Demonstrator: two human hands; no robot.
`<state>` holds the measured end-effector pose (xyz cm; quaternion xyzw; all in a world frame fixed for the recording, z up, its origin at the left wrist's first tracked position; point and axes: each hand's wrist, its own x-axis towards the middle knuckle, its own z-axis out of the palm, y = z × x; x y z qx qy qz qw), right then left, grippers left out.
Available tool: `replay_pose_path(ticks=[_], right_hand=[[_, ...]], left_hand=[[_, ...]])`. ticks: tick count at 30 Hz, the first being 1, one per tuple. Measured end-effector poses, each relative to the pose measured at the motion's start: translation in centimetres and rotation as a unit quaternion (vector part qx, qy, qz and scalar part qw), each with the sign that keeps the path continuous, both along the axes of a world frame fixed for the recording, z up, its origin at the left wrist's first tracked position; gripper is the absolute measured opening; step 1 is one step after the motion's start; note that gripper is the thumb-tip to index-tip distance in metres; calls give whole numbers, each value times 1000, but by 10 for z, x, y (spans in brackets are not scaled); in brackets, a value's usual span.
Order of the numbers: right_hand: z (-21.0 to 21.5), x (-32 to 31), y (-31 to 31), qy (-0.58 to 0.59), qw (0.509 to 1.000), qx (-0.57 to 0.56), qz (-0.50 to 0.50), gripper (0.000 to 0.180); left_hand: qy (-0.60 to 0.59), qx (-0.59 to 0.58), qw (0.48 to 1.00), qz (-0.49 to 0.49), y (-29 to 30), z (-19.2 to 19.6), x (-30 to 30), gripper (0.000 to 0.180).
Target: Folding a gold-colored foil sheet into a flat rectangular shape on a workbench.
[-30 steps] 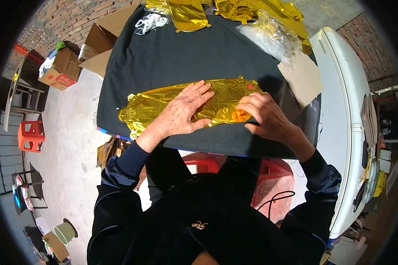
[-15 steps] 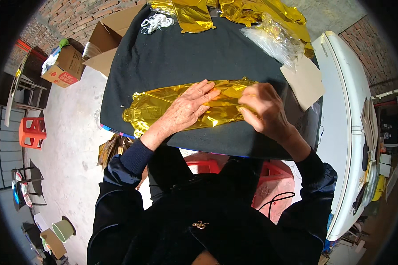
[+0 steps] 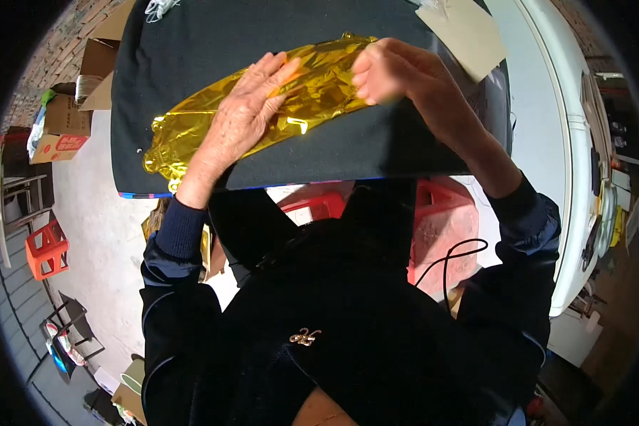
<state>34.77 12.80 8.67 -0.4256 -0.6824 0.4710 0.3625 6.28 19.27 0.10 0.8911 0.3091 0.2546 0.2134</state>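
Note:
A flat, shiny gold foil balloon lies slantwise on the black cloth of the table, with small tabs along its left end. My left hand rests open on its middle, palm down and fingers stretched out. At the right end of the foil, my right hand is closed with curled fingers, slightly blurred. Those fingers and the wrist cover that end, so what they pinch, if anything, is hidden.
A sheet of cardboard lies at the table's far right corner, beside a white fridge-like cabinet. White string sits at the far left. Red stools stand under the near edge; cardboard boxes are on the left.
The view has tilted, so the table sits higher in the picture. My left hand stays flat on the foil. My right hand has turned and its fingers have curled in at the right end.

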Motion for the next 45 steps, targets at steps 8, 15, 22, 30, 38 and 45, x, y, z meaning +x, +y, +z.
replay_pose_path(ticks=[8, 15, 22, 30, 38, 45], right_hand=[[33, -56, -22, -95, 971, 177, 131, 31], [51, -73, -26, -74, 931, 297, 199, 43], [59, -60, -48, -165, 920, 334, 123, 79], [62, -36, -22, -179, 688, 670, 212, 82], [-14, -138, -84, 59, 861, 498, 81, 27], [-282, -197, -23, -196, 926, 170, 274, 66]], left_hand=[[10, 55, 998, -20, 2, -11, -8, 48], [7, 139, 988, -61, 9, -24, -6, 61], [33, 105, 994, -18, 3, -24, -8, 48], [-177, 55, 974, -129, 13, -41, -3, 48], [-36, 131, 990, -41, 22, -52, 6, 49], [-8, 108, 991, -84, 25, -37, 15, 47]])
